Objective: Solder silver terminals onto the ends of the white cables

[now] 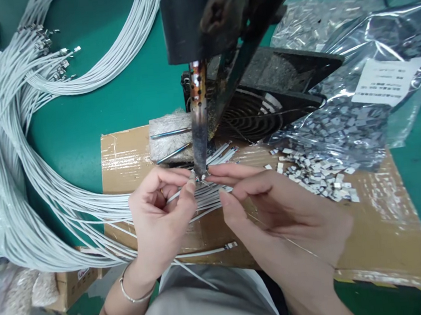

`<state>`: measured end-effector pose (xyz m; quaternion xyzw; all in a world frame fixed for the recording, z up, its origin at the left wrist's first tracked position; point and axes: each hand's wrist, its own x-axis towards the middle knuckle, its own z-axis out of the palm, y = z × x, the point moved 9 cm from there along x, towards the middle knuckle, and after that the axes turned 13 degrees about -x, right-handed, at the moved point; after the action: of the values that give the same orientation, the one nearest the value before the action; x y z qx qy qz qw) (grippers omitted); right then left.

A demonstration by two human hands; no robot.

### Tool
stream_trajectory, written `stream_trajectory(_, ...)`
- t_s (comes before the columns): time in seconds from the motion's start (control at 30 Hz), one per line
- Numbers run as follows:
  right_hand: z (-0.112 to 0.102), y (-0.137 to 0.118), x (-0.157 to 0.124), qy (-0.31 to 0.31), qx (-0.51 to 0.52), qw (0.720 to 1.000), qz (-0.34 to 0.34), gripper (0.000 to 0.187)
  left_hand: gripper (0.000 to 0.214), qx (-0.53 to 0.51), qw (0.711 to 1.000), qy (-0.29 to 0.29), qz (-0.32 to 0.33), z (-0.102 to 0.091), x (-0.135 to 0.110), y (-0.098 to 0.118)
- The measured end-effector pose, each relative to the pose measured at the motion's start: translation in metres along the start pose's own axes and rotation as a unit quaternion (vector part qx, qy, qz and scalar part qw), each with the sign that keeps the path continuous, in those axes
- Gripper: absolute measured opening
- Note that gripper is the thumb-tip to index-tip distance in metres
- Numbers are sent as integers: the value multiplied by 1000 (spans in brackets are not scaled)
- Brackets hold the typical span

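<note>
Black holder (187, 27) kept the soldering iron (200, 123) tip-down, presumably to spare holding it. My left hand (161, 212) pinched a white cable (173, 196) beside that tip; thin wire (300, 247) crossed my right hand (287, 214), grip unclear.

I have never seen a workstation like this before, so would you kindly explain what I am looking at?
There is no robot: these are a person's bare hands, seen from a camera worn on the head, looking forward and down. The fingers of the left hand appear to pinch a white cable just under the tip of a mounted metal tool, probably a soldering iron. The right hand is beside the tip, and a thin wire runs across it. Cardboard covers part of the green table. Cable bundles lie to the left; a plastic bag and loose small parts lie to the right.
</note>
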<state>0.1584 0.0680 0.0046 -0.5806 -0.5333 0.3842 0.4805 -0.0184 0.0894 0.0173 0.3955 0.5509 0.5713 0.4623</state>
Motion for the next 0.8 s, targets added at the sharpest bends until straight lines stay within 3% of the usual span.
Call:
stream_trajectory(0.5,0,-4,2,19,3,1000,13,23,16,7,1000,-6,3,0,1,-1)
stream_trajectory(0.8,-1,-4,0,12,-12,1000,-13,24,15,4,1000,-6,3,1,1,0)
